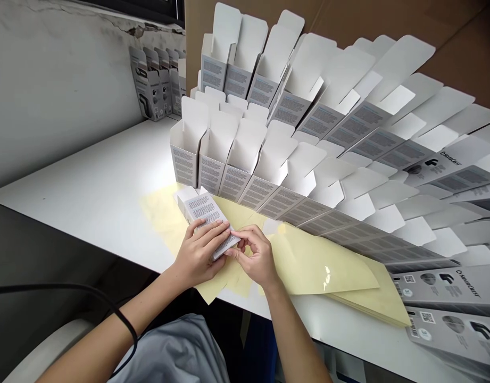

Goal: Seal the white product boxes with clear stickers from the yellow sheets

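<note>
My left hand (200,253) grips a small white printed carton (205,213) lying aslant over the yellow backing sheets (312,266). Its fingers cross the carton's text-covered face. My right hand (255,256) pinches the carton's near corner between thumb and fingertips. Whether a small sticker lies between those fingers is too small to tell. The carton's lower end is partly hidden by my hands.
Rows of open-flapped white cartons (245,154) stand across the white table (105,159). Printed grey carton blanks (448,319) lie at the right. More cartons (152,82) stand by the wall at the back left. A black cable (109,303) crosses above my left forearm.
</note>
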### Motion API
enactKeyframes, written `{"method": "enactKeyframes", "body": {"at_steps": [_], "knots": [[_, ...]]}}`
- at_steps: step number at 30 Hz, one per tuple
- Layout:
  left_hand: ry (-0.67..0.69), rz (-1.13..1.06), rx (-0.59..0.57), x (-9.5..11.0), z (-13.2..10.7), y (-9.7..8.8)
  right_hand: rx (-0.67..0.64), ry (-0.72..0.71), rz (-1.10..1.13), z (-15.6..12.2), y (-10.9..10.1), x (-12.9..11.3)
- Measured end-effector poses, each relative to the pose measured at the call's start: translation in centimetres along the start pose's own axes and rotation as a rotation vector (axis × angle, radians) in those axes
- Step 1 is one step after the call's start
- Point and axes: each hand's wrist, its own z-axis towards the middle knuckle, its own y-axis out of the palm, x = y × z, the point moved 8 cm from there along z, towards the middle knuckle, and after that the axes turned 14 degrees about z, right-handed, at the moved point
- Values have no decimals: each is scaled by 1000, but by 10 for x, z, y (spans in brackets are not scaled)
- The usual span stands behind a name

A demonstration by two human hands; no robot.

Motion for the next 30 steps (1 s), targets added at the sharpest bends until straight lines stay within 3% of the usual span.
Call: {"method": "enactKeyframes", "body": {"at_steps": [5,9,15,21,30], "knots": [[1,-6,1,0,1,0,-9,96,53,-1,-1,3],[-6,-20,2,-1,0,0,15,276,28,-3,0,7],[-10,-21,9,-2,0,1,202,512,348,-12,15,20],[-22,-33,6,-2,1,0,419,462,506,-20,22,27],[-22,-30,6,-2,2,1,512,388,404,-24,18,31]]}}
